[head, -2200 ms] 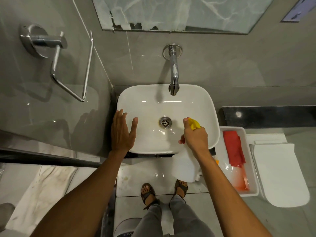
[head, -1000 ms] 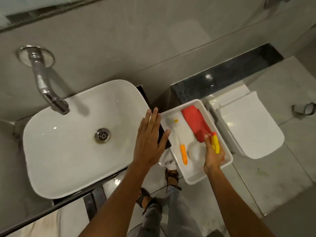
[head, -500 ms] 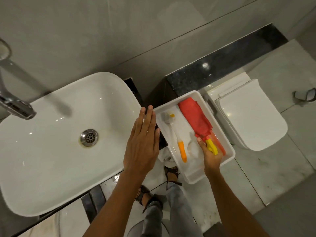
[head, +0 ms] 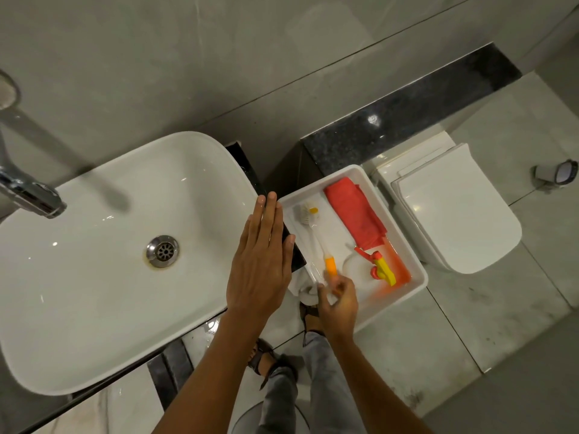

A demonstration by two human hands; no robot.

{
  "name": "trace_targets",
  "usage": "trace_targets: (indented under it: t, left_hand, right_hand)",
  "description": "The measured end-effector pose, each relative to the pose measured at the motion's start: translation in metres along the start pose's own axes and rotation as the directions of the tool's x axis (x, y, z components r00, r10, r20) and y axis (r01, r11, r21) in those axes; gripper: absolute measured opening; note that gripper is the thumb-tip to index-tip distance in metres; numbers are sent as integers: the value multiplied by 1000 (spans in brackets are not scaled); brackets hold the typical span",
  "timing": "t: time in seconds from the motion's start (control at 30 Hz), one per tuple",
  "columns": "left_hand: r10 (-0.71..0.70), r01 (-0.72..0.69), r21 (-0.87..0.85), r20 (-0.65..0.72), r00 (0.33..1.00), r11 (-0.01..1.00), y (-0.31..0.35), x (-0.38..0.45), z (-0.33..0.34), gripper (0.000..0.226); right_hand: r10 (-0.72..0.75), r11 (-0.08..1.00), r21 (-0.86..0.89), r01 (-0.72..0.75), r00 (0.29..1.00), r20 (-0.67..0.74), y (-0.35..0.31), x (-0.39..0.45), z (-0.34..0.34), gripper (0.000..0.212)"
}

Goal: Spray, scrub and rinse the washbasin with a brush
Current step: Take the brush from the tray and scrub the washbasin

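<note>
Grey-tiled bathroom: right hand (head: 337,297) grip closing at the orange-handled white brush (head: 314,236) in the white plastic tray (head: 404,296), whether clamped I cannot tell; left hand (head: 261,264) flat, fingers apart, beside it over the white ceramic washbasin (head: 94,277) rim

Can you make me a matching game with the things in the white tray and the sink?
Things:
1. brush
2. cloth
3. spray bottle
4. drain

Descriptions:
A. folded and red
B. shiny metal, in the washbasin
C. lying on its side, yellow and red trigger
D. orange grip, white bristles, right hand reaching for it

Pairs: 1-D, 2-A, 3-C, 4-B
</note>
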State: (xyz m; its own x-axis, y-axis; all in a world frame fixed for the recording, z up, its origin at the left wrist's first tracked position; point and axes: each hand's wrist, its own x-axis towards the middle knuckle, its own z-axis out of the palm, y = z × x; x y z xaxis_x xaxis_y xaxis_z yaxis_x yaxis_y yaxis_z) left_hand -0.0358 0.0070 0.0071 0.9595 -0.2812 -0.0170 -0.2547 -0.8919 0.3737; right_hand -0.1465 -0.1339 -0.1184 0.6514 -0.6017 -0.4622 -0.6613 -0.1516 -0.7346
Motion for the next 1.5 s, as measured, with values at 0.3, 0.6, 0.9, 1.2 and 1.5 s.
trace_targets:
  t: [0.3,0.6,0.9,1.2,1.5]
  left_hand:
    - [-9,11,31,-38,999,999,1,0,2,64]
    - [-2,3,25,-65,998,1000,0,1,5,64]
    - [-167,159,-58,-166,972,986,-22,-19,-30,72]
    - [-457,444,-122,-353,817,888,-168,-96,-100,68]
    - [-635,578,-264,-367,680,772,-246,-141,-114,80]
  right_hand:
    - [144,922,-380,-73,976,161,-36,70,23,55]
    - [108,948,-316,-37,971,211,-47,76,16,38]
    - [-30,998,-47,42,975,221,-105,21,-41,32]
    - [-305,942,4,336,849,431,-213,-104,-66,31]
    - [-32,693,-468,549,671,740,-240,-233,14,40]
